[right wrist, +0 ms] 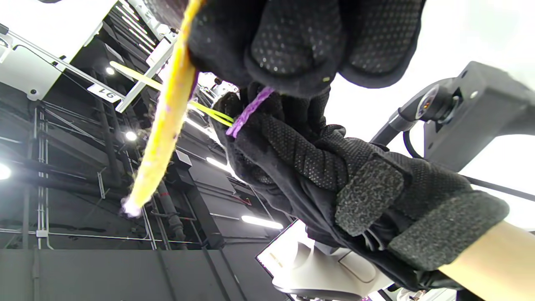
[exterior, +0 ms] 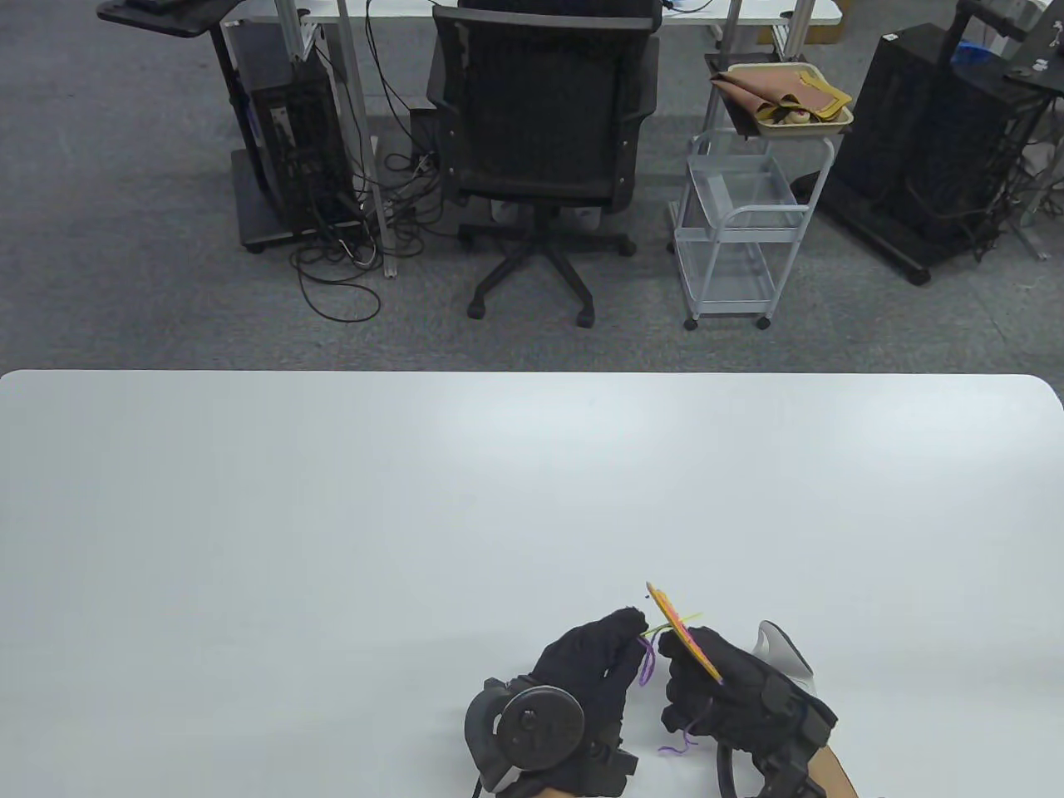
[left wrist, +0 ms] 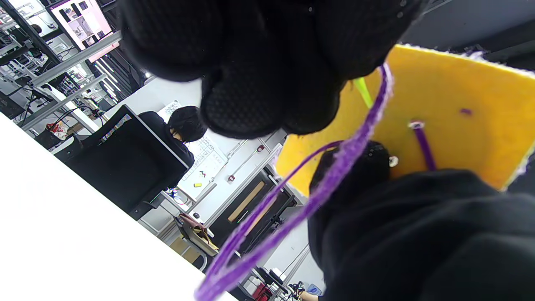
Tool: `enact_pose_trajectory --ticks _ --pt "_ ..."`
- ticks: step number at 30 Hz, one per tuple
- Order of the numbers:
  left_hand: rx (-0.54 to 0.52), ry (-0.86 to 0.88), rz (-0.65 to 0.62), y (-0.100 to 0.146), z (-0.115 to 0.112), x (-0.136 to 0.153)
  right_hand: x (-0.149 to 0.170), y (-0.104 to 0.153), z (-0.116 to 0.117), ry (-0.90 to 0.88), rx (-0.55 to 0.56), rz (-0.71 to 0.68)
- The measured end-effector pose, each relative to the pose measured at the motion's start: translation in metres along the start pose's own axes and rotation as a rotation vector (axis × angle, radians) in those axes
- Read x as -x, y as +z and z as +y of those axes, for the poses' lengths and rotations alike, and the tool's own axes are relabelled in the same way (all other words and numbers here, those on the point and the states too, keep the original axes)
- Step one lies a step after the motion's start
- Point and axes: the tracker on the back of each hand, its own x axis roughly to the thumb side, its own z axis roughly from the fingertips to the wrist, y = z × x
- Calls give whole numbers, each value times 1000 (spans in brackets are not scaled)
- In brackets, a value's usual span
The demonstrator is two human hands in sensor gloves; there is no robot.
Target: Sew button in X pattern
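Observation:
My right hand grips a yellow felt piece, held on edge above the table near its front edge. My left hand is just left of it and pinches a yellow-green plastic needle that passes through the felt. Purple yarn hangs from the left fingertips, and a loose tail lies under the right hand. In the left wrist view the felt's face shows a purple stitch and the yarn runs across it. The right wrist view shows the felt edge-on. I cannot make out a button.
The white table stretches wide to the left and far side of the hands. Beyond its far edge stand a black office chair and a white wire cart on the carpet.

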Motion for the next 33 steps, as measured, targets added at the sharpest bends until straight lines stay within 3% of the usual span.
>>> enact_pose_trajectory --ticks 21,27,33 --pt "47 143 37 -1 -4 4 -2 0 -3 166 68 17" --pt "101 268 74 -3 -8 9 -7 3 -6 203 96 0" --pt "175 500 142 -3 -12 18 -13 6 -8 281 155 -29"
